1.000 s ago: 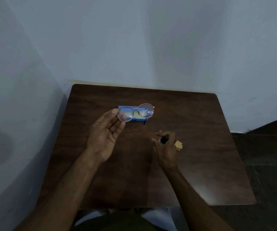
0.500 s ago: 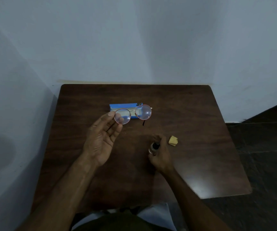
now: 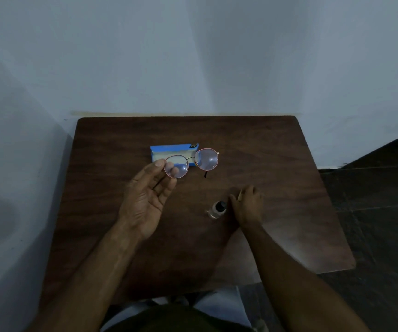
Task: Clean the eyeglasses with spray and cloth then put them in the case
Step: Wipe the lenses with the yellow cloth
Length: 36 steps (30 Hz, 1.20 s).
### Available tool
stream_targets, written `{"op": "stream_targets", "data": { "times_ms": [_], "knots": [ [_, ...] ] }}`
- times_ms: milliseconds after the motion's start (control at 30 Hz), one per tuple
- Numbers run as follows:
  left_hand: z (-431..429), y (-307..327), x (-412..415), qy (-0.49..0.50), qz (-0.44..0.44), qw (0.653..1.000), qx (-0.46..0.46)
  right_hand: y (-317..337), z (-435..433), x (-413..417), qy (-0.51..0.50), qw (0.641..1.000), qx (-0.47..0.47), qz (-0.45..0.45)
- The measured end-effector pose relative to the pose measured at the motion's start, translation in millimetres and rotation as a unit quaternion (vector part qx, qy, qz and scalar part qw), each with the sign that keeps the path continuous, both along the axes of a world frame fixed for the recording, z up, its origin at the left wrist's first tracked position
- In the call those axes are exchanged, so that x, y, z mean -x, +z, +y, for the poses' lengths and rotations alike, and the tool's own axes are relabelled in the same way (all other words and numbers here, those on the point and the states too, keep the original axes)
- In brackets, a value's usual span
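Our left hand (image 3: 145, 200) pinches the eyeglasses (image 3: 193, 161) at the outer rim of one lens. The thumb is on the edge, a fingertip is behind the glass, and the other fingers are nearly straight. The frame hangs in the air to the right of that pinch, lenses turned toward us, one temple tip pointing down. Just beyond the pinch the blue case (image 3: 169, 149) lies on the table (image 3: 111, 144), partly overlapped by the lenses from where we look. Below and to the right of the pinch, the small spray bottle (image 3: 217, 209) stands on the wood with its dark top on, and no hand touches it. Just beside the bottle, our right hand (image 3: 249, 206) is lowered knuckles-up over the cloth (image 3: 239, 195).

We judge that the step in hand is fetching the cloth for the wipe. The next move calls for closing the fingers round the cloth, lifting it clear of the bottle, and carrying it up and left to the lenses. Meanwhile the pinch must hold the thin rim steady without smearing the glass.

Several things we cannot make out:
- **Lenses:** in this dim light we cannot tell whether they are wet with spray.
- **Second temple:** it is hidden behind the frame.
- **Case:** a pale band runs along it, but we cannot say whether it is open.
- **Cloth:** only a tan sliver shows between thumb and fingers.
- **Right-hand grip:** the palm faces down, so we cannot tell whether it has closed on the cloth or only rests over it.
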<state>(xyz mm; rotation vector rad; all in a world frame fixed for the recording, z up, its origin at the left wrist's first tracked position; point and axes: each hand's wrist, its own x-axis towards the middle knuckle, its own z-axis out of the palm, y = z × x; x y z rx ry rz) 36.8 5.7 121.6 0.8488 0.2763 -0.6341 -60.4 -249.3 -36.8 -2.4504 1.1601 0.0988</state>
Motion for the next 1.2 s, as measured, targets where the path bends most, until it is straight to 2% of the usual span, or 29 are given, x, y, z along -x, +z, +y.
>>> {"op": "stream_targets", "data": {
  "times_ms": [167,267,333,400,500,633,700,800,1000,1200],
  "knots": [
    [0,2,1,0.014,0.008,1.0,-0.006,3,1,-6,-0.008,1.0,0.015,-0.011],
    [0,1,0,0.022,0.013,1.0,-0.005,4,1,-3,-0.087,0.993,-0.05,-0.062],
    [2,0,-1,0.028,0.015,0.999,0.0,16,7,-7,-0.183,0.964,-0.136,-0.139],
    [3,1,-4,0.033,0.014,0.999,0.008,42,20,-16,-0.239,0.913,-0.204,-0.259],
    [5,3,-7,0.052,0.005,0.999,0.006,98,48,-31,-0.191,0.87,-0.222,-0.396],
    [6,12,-8,0.076,-0.008,0.997,-0.005,169,94,-43,0.006,0.839,-0.16,-0.52],
    [7,18,-7,0.084,-0.015,0.996,0.0,191,115,-49,0.107,0.84,-0.07,-0.527],
    [8,23,-5,0.086,-0.035,0.996,0.005,203,137,-58,0.207,0.852,0.037,-0.479],
    [15,27,-6,0.111,-0.044,0.993,-0.02,189,162,-50,0.296,0.845,0.076,-0.439],
    [20,26,-6,0.112,-0.046,0.992,0.02,202,157,-62,0.267,0.862,0.071,-0.424]
  ]
}}
